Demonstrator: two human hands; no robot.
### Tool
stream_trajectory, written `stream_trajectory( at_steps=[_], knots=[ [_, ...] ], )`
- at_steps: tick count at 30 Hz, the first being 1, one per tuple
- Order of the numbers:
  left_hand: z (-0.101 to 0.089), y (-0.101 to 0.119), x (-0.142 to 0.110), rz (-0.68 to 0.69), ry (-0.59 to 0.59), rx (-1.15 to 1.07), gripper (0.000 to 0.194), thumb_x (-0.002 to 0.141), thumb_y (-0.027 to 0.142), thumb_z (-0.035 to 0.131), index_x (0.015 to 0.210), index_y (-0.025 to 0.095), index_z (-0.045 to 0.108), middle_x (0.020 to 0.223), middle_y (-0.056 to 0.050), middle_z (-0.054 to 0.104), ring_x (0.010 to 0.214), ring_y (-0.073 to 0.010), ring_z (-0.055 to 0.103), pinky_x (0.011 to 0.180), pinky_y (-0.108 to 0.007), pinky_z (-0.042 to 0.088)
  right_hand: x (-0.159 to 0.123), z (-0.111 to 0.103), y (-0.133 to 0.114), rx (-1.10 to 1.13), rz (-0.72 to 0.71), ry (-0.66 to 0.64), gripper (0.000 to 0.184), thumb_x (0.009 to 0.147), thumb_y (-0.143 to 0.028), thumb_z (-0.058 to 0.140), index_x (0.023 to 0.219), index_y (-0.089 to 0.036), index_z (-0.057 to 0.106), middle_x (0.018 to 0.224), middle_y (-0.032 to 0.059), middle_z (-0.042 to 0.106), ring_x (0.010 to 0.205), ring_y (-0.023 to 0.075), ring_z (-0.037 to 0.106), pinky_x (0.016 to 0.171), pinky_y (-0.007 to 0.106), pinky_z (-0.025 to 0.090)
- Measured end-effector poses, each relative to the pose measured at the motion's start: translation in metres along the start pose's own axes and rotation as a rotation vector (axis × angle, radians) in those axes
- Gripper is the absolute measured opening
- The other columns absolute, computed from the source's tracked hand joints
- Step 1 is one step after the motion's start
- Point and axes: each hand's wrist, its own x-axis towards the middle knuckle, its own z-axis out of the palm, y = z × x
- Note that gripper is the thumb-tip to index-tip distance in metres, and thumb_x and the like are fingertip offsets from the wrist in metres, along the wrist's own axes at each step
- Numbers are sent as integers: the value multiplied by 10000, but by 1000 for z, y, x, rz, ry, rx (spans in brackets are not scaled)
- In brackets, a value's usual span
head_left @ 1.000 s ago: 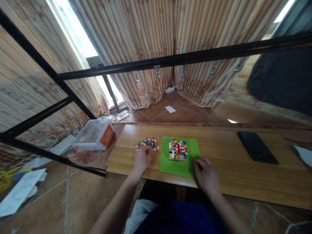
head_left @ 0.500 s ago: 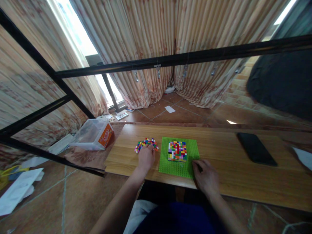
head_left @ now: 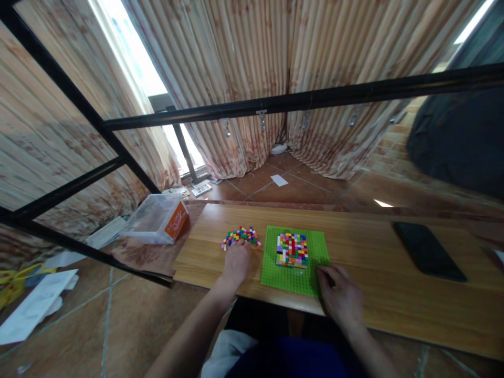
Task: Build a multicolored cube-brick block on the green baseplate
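Note:
A loose pile of small multicoloured toy bricks (head_left: 236,238) lies on the wooden table. My left hand (head_left: 238,258) reaches into its near side, fingers bent down and drawn together; whatever they pinch is hidden by the hand. To the right lies a green studded baseplate (head_left: 271,275). On it stands a square block built of many-coloured bricks (head_left: 292,250), its top a patchwork with red in the middle. My right hand (head_left: 342,291) has curled fingers at the baseplate's right edge, with thumb and forefinger touching that edge.
A black phone-like slab (head_left: 429,251) lies on the right of the wooden table (head_left: 366,247). Beyond the left end sits a clear plastic box (head_left: 151,218) with an orange label. A black metal frame bar (head_left: 315,100) crosses in front of the curtains. Papers (head_left: 37,304) lie on the floor.
The view has shifted slightly, so everything sits a little lower and to the right. My left hand stays at the brick pile, and my right hand stays at the baseplate's edge.

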Motion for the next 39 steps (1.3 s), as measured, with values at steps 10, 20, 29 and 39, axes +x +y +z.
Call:
stream_trajectory(
  at_steps=[10,20,29,39],
  knots=[
    [17,-4,-2,2,74,-107,240,923,109,426,976,163,653,1048,-115,647,1013,-226,594,903,-346,460,-1,0,3,-24,7,-16,379,934,-461,454,902,-194,720,961,95,696,830,226,646,763,340,490],
    [20,-7,-2,-26,195,-153,315,939,123,442,1153,206,657,1055,-85,669,1004,-212,604,883,-329,464,-1,1,8,-38,-25,-25,404,938,-467,435,898,-184,721,952,105,700,816,226,641,755,342,486],
    [11,12,-3,3,406,-653,145,872,97,586,818,162,703,841,-40,685,847,-153,626,795,-265,485,1,-2,0,-22,52,-31,380,927,-460,461,901,-193,729,950,94,704,810,217,641,740,330,476],
    [-6,56,9,171,289,-790,249,870,60,541,923,180,754,897,-51,704,830,-139,650,798,-271,531,2,-2,-3,3,49,-29,347,932,-415,461,896,-192,725,962,95,705,820,211,632,756,330,475]
  ],
)
